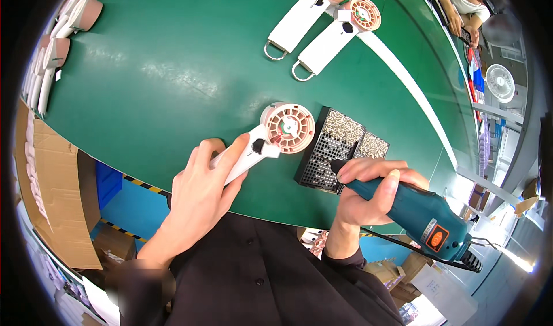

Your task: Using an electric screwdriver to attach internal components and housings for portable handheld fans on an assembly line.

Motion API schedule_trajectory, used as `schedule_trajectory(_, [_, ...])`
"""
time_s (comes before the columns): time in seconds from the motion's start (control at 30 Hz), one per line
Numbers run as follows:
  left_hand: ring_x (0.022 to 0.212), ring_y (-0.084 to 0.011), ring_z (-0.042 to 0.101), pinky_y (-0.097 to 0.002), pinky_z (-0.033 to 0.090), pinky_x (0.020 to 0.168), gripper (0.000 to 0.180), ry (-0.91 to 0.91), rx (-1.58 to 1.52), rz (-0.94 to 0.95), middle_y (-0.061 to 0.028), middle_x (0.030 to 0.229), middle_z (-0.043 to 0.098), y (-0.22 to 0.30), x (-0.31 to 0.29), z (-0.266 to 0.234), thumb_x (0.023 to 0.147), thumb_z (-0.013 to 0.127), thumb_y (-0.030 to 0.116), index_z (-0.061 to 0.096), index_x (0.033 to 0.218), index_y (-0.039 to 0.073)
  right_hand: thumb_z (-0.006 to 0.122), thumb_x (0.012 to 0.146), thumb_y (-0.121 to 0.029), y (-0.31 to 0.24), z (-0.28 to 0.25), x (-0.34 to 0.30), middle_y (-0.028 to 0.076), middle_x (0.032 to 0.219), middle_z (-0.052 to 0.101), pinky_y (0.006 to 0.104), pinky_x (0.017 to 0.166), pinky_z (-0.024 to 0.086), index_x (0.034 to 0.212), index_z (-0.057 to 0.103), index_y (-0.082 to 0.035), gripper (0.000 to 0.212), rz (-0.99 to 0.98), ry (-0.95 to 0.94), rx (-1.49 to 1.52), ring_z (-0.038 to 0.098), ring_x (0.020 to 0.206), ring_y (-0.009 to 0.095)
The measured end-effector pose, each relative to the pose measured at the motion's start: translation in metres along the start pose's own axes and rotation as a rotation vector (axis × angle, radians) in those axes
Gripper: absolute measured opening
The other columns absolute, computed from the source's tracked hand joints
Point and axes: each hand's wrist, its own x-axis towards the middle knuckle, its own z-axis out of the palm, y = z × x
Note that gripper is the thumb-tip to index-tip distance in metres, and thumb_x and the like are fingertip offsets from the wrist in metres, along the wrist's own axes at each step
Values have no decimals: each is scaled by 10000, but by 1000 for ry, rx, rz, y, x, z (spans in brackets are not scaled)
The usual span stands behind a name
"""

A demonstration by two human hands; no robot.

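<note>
My left hand (201, 193) is closed round the white handle of a handheld fan (290, 128), whose round pink head shows its open slotted housing and some red wire. In my right hand (374, 190) is a teal electric screwdriver (429, 219), tilted with its black nose (337, 165) over a black screw tray (311, 159). Loose small screws (344, 125) fill the far part of the tray, and a grid of holes takes up its near part. The bit's tip is hidden against the dark grid, so I cannot tell whether it touches a screw.
Two more white fans (325, 46) with wrist loops lie at the far side of the green table (150, 107). Several pink-headed fans (56, 52) are lined up at the far left. A cardboard box (60, 193) stands at the left edge. Another person (461, 9) sits at the far right.
</note>
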Motion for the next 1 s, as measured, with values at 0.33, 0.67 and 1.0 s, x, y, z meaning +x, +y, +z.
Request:
schedule_trajectory(0.33, [649,-214,558,-348,470,458,662,-163,11,-22,-66,836,436,3,-4,-6,831,679,170,404,1428,248,555,890,-79,-2,3,1,137,620,502,376,374,497,1003,350,-22,241,-19,33,-44,511,399,223])
schedule_trajectory(0.67, [525,-200,505,-315,438,394,772,-253,68,82,-82,728,416,7,-12,-6,777,654,64,378,1448,327,399,963,-150,-47,14,10,150,656,484,414,377,493,1066,359,-54,147,-54,-66,77,517,409,285])
schedule_trajectory(1.0, [513,-160,493,-265,406,370,838,-218,146,105,-69,709,408,6,-12,-6,714,655,17,392,1444,334,502,906,-74,-14,11,6,145,626,500,398,380,490,1058,377,-52,198,26,15,-4,509,393,254])
